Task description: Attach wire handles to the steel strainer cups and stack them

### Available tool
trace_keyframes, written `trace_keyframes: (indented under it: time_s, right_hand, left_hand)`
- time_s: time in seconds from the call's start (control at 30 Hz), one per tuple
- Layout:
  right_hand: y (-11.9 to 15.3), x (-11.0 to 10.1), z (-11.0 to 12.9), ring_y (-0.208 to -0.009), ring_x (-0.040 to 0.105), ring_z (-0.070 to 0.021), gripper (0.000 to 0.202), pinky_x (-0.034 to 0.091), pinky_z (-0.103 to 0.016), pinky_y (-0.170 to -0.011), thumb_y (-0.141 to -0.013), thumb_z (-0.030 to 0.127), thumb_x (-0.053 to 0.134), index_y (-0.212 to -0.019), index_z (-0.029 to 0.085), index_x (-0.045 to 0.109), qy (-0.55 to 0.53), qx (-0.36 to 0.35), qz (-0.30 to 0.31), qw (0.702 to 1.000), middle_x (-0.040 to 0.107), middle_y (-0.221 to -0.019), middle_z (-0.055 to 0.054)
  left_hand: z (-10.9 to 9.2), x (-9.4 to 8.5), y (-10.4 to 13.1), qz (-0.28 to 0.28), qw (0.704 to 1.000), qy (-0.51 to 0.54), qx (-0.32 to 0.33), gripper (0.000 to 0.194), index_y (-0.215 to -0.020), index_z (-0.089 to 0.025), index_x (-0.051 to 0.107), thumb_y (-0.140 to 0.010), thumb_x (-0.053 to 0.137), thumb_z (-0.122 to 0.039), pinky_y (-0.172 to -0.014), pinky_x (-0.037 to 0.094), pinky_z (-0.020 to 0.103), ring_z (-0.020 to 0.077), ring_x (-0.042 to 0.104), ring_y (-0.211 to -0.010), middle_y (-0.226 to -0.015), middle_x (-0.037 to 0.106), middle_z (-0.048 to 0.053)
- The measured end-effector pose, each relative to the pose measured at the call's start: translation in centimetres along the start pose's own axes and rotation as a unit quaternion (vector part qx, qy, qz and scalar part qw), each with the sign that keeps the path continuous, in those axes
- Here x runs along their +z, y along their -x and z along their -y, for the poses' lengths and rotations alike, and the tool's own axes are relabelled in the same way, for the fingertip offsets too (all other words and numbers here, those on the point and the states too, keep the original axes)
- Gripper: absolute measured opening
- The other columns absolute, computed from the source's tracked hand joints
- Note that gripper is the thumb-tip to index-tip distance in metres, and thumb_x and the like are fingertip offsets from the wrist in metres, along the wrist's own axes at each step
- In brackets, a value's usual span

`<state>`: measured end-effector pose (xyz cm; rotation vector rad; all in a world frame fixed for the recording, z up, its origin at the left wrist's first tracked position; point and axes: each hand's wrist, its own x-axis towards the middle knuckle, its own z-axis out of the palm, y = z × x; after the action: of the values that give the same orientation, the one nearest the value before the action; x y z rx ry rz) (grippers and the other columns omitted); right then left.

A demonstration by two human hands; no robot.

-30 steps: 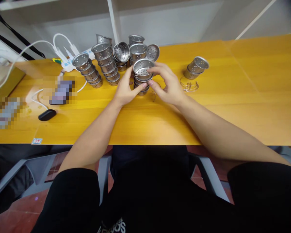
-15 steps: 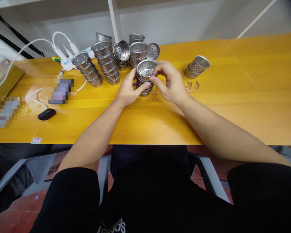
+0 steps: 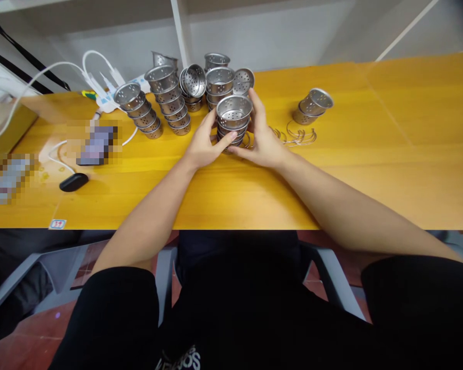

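Note:
A stack of perforated metal cups [image 3: 233, 113] stands upright on the yellow table between my two hands. My left hand [image 3: 208, 141] is curled round the stack's left side, its thumb lying across the front. On the right side, my right hand [image 3: 262, 136] cups the same stack with the thumb low at the front and the fingers behind. Thin curved metal wires [image 3: 299, 137] lie on the table beyond my right hand, some partly hidden by it. Two more nested perforated cups [image 3: 314, 105] sit farther right, the upper one tilted.
Several stacks of the same cups [image 3: 172, 100] stand at the back, with a leaning cup [image 3: 244, 81] beside them. To the left are a white power strip [image 3: 108, 101] with cables, a blurred phone [image 3: 98, 145] and a black oval device [image 3: 74, 182]. A partition [image 3: 285, 41] rises behind the table.
My right hand has moved from the top cup's rim down to the stack's right side, its fingers opening out round it. My left hand has stayed on the stack.

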<state>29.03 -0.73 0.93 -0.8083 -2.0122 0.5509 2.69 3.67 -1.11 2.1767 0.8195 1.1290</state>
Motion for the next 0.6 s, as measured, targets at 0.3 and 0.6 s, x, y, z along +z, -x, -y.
trace_keyframes:
  time_s: [0.3, 0.6]
  right_hand:
    - [-0.4, -0.7, -2.0, -0.188, 0.059, -0.0546, 0.17, 0.074, -0.071, -0.132, -0.085, 0.114, 0.092, -0.212, 0.039, 0.009, -0.025, 0.022, -0.057, 0.998, 0.048, -0.21, -0.02]
    - [0.2, -7.7, -8.5, -0.187, 0.046, -0.0493, 0.113, 0.035, -0.076, -0.163, -0.102, 0.091, 0.099, -0.193, 0.053, 0.043, -0.035, 0.041, -0.151, 0.987, 0.068, -0.198, 0.005]
  left_hand:
    - [1.4, 0.1, 0.6, 0.026, 0.998, 0.043, -0.031, 0.123, -0.209, -0.047, 0.016, -0.114, 0.074, -0.101, -0.145, 0.068, 0.068, 0.0483, 0.064, -0.187, -0.215, 0.039, 0.019]
    - [2.5, -0.7, 0.9, 0.014, 0.999, 0.012, -0.046, 0.097, -0.197, -0.042, 0.045, -0.116, 0.086, -0.073, -0.131, 0.074, 0.062, 0.0466, 0.066, -0.181, -0.211, 0.046, 0.02]
